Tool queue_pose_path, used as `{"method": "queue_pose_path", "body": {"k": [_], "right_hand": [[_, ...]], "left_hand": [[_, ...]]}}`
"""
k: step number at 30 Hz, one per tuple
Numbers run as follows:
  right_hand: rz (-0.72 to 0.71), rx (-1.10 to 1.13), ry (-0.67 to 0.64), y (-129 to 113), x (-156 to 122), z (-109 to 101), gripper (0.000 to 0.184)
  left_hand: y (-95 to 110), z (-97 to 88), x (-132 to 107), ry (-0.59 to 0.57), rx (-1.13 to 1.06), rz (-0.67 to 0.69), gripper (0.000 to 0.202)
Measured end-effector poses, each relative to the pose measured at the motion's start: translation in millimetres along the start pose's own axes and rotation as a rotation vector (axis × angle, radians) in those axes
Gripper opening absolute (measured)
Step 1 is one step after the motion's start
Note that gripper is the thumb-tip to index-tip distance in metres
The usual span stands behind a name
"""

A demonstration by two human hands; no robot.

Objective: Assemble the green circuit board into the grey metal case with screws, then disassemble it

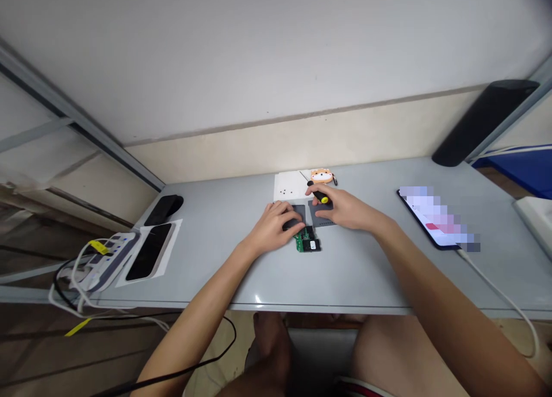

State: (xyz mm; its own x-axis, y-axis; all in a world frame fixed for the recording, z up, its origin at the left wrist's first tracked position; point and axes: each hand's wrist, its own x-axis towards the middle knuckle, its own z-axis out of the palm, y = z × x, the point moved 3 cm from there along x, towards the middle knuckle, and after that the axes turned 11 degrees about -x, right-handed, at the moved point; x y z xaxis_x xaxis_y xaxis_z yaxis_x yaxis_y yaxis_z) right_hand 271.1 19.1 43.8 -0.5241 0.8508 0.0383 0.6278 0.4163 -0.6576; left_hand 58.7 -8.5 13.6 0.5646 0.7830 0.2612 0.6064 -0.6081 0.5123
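Observation:
My right hand holds a screwdriver with a black and yellow handle, its thin shaft slanting up to the left. Below that hand lies a dark grey panel with a row of small holes along its near edge. My left hand is closed over a second dark grey panel, the fingers curled on it and covering much of it. Just in front of the left fingertips is a green circuit board carrying black parts, one with a white label. Several tiny dark screws lie on white paper.
An orange and white animal-face case sits at the back. To the right are a lit phone on a white cable and a black cylinder. A dark phone, a black object and a power strip with cables are left.

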Motion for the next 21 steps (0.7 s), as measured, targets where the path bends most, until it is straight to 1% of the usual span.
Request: {"method": "queue_pose_path", "body": {"k": [2, 4, 10, 13, 21], "right_hand": [[-0.017, -0.025, 0.048, 1.8, 1.6, 1.1, 0.043], [-0.033, -0.054, 0.062, 2.8, 2.4, 1.5, 0.039], [-0.039, -0.085, 0.002, 2.7, 1.8, -1.5, 0.031], [-0.054, -0.100, 0.002, 3.4, 1.6, -2.1, 0.028], [-0.081, -0.087, 0.045, 3.6, 2.8, 0.9, 0.031]], "left_hand": [[-0.7, 0.7, 0.3, 0.008, 0.001, -0.002, 0.027], [-1.3, 1.1, 0.6, 0.010, -0.003, 0.004, 0.027], [-1.7, 0.7, 1.3, 0.020, -0.012, 0.023, 0.027], [-1.5, 1.3, 1.8, 0.010, 0.005, 0.027, 0.028], [-2.7, 4.1, 0.8, -0.020, 0.066, 0.029, 0.033]]}}
